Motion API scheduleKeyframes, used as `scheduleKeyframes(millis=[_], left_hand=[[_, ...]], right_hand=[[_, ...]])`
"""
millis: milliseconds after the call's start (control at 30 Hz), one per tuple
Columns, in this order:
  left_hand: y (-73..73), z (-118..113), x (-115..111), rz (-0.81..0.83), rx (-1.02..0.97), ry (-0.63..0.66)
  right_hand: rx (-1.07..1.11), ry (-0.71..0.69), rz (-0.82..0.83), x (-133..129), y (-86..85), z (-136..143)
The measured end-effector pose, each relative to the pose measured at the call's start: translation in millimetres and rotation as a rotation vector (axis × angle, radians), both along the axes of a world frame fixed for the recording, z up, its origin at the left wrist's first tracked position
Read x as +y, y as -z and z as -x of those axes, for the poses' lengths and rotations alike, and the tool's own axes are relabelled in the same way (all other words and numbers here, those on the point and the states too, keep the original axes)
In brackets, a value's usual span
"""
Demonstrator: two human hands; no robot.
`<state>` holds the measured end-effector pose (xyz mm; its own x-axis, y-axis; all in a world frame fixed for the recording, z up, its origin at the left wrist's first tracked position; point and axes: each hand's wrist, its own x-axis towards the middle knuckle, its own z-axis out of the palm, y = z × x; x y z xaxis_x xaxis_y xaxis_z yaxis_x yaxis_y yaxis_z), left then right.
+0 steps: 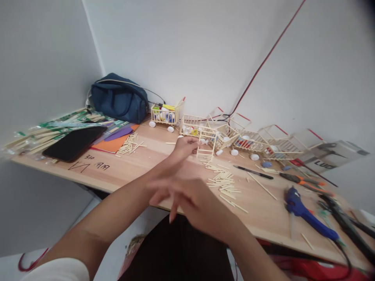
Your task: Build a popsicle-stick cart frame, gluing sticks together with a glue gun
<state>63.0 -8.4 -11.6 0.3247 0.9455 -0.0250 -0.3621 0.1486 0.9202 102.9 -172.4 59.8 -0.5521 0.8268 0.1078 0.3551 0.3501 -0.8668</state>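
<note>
My left hand reaches over the table and pinches the left edge of a small ladder-like wooden stick frame. That frame stands in front of a row of miniature shopping carts made of thin sticks. Nearer to me, my right hand hangs over the table's front edge, smeared by motion. Its fingers are apart, and nothing shows in them. To its right lies a loose pile of short cut sticks.
Stick carts with white wheels line the wall. A blue glue gun, pliers and a black pen lie right. Leftward are a dark tablet, coloured paper, bagged sticks and a blue pouch.
</note>
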Motion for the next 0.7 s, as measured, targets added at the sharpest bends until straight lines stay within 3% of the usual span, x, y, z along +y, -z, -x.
scheduleKeyframes(millis=[67, 200, 267, 367, 467, 567, 700], left_hand=[[-3.7, -1.5, -1.3, -0.028, 0.012, 0.003], [-9.7, -2.9, -3.7, -0.018, 0.026, -0.015], [-11.6, -2.7, -4.6, -0.011, 0.032, -0.022], [-13.0, -2.5, -5.9, -0.017, 0.032, -0.004], [-13.2, -2.8, -6.9, -0.018, 0.044, -0.007], [-13.7, -3.1, -6.9, -0.015, 0.058, -0.02], [-15.0, -2.9, -6.2, -0.014, 0.065, -0.024]], right_hand=[[0.016, -0.107, 0.19, -31.2, 10.6, -12.6], [-0.078, -0.142, 0.278, -79.3, 29.3, -42.9], [-0.13, -0.029, 0.275, -97.8, 39.4, -61.2], [-0.11, 0.275, 0.29, -118.7, 50.7, -89.5], [-0.006, 0.502, 0.31, -127.8, 49.1, -113.5], [-0.053, 0.751, 0.167, -120.8, 39.7, -133.9], [-0.322, 1.008, -0.173, -84.3, 40.3, -166.9]])
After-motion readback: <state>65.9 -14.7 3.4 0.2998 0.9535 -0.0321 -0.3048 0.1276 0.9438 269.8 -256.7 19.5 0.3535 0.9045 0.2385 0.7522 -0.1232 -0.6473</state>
